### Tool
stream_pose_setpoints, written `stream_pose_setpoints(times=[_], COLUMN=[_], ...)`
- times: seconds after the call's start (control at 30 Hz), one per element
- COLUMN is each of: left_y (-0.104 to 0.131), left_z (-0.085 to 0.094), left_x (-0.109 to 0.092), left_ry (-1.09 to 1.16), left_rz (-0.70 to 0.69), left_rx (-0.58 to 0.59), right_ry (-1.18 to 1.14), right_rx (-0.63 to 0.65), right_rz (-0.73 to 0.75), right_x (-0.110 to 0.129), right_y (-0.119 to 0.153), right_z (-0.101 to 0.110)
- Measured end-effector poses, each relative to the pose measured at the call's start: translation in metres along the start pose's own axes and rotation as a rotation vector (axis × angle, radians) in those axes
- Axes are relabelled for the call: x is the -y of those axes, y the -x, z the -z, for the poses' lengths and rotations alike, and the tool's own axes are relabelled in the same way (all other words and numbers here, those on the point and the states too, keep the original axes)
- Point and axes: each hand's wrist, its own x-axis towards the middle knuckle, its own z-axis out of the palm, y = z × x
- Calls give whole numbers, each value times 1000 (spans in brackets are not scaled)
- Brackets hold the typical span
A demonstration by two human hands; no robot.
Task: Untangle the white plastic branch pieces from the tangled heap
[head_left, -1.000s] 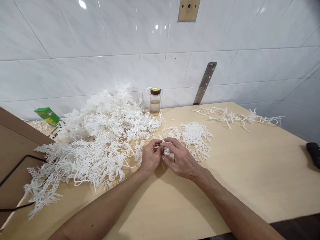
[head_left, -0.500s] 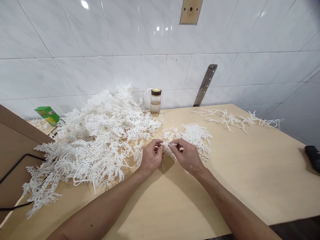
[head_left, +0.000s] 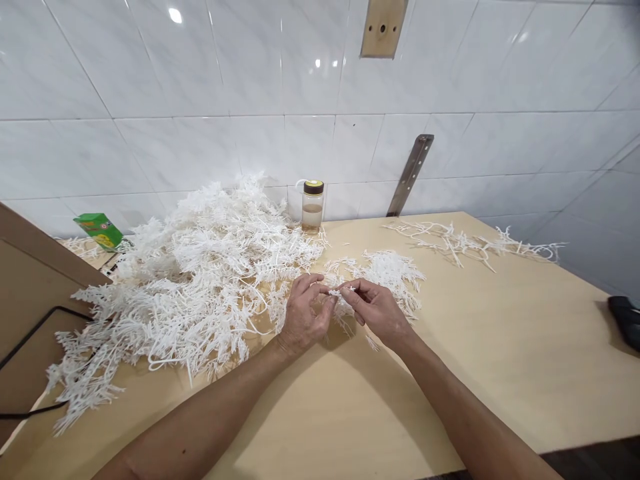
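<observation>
1. Shiny white tiles (head_left: 200,150) cover the wall, and a pale wooden table (head_left: 505,340) stands up against it

2. On the left side of the table I see a big fluffy white heap (head_left: 200,267). A bottle (head_left: 313,213) stands upright just behind its right edge, with some liquid inside. A green box (head_left: 100,232) leans near the back on the left

3. Further right is a small pile (head_left: 393,273) of short white bits. Well apart from it, near the back, lie some thin bare stems (head_left: 457,245)

4. Both hands meet in the middle, in front of the small pile. One tiny white sprig (head_left: 336,292) sits between their fingertips, up off the table

5. Right hand (head_left: 379,312): the thumb and first finger are pinched on the sprig, and the other fingers are tucked under

6. Left hand (head_left: 307,313): its pointing finger and thumb reach to the other side of the sprig. I cannot tell if they are gripping it or only touching it

7. Half a second ago the left fingers were curled in tight, and now they have spread and stretched out. To me that means the right hand has the surer hold on the little piece

8. One loose bit (head_left: 372,343) lies on the table, just below the right hand
</observation>
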Motion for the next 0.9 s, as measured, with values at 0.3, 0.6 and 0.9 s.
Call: stream_pose_setpoints(times=[0.3, 0.6, 0.9], left_y=[-1, -3, -5], left_z=[0, 5, 3], left_x=[3, -4, -3], left_ry=[48, 23, -93], left_rz=[143, 183, 88], left_rx=[72, 36, 67], right_ry=[-50, -3, 137], right_rx=[-72, -181, -207], right_rz=[-36, -67, 27], right_x=[0, 1, 2], right_y=[-2, -4, 1], right_z=[6, 3, -10])
